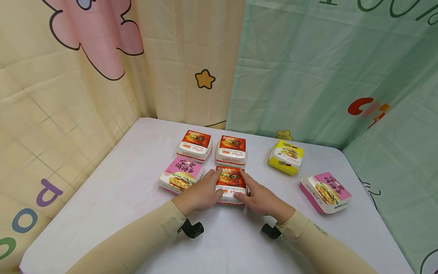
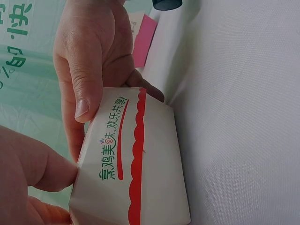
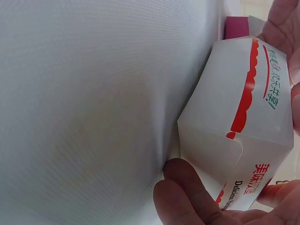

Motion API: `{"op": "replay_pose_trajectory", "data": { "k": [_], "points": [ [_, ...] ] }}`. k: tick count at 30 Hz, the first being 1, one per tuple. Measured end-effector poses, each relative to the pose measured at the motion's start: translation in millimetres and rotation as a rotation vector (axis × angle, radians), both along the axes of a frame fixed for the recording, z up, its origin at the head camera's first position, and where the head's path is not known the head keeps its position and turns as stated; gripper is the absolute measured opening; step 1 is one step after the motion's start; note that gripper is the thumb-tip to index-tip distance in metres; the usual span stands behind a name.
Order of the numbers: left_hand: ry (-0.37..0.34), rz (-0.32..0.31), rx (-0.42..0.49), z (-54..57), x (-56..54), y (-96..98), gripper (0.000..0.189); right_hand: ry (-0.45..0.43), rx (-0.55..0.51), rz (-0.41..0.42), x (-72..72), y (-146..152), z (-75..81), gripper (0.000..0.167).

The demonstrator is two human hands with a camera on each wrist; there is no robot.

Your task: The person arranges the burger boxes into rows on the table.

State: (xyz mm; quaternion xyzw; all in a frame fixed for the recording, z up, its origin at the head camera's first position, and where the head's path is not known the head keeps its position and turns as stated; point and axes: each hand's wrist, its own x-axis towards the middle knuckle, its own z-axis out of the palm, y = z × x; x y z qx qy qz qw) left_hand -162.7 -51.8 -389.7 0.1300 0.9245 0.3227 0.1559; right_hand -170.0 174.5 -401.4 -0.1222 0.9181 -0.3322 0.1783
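Note:
A red-and-white burger box (image 1: 231,179) with a burger picture on its lid sits on the table between both hands. My left hand (image 1: 204,193) grips its left side, thumb near the front edge of the lid. On the opposite side my right hand (image 1: 261,198) holds it, fingers bent round the corner in the right wrist view. The box front (image 3: 222,89) shows a red scalloped stripe and looks closed. Just left of it lies a pink burger box (image 1: 183,175), partly behind the left hand. Two more red-and-white boxes, one left (image 1: 194,145) and one right (image 1: 231,150), stand behind.
A yellow burger box (image 1: 286,156) stands at the back right. Nearer the right edge is another pink burger box (image 1: 326,192), set at an angle. The white table (image 1: 219,243) meets patterned curtains (image 1: 191,57) at the back and sides.

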Motion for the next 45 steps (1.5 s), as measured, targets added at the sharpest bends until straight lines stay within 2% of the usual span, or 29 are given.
{"op": "replay_pose_trajectory", "data": {
  "k": [8,15,20,27,31,35,38,41,45],
  "points": [
    [0.003,-0.002,0.000,0.7,-0.4,0.3,0.073,0.021,-0.011,0.006,0.6,1,-0.6,0.096],
    [0.020,0.004,0.016,9.9,1.8,-0.9,0.077,0.016,-0.016,-0.026,1.7,6,10.1,0.096],
    [0.072,-0.021,0.026,26.0,6.1,-1.2,0.080,0.043,0.002,-0.043,4.7,17,21.4,0.096],
    [0.116,-0.066,0.064,59.3,5.0,6.4,0.082,0.157,0.029,-0.101,5.5,37,37.3,0.093],
    [0.149,-0.098,0.071,76.0,-3.6,16.7,0.081,0.218,0.067,-0.183,-1.3,52,43.2,0.090],
    [0.165,-0.135,0.095,90.6,-17.7,30.9,0.080,0.286,0.103,-0.267,-12.5,74,44.4,0.084],
    [0.140,-0.167,0.106,99.9,-28.4,45.5,0.080,0.291,0.122,-0.310,-20.9,94,49.7,0.082],
    [0.132,-0.205,0.111,105.7,-38.5,62.6,0.080,0.274,0.155,-0.338,-29.7,112,61.5,0.083],
    [0.131,-0.218,0.117,107.0,-55.0,86.6,0.080,0.257,0.223,-0.328,-44.0,132,78.1,0.079]
  ]
}}
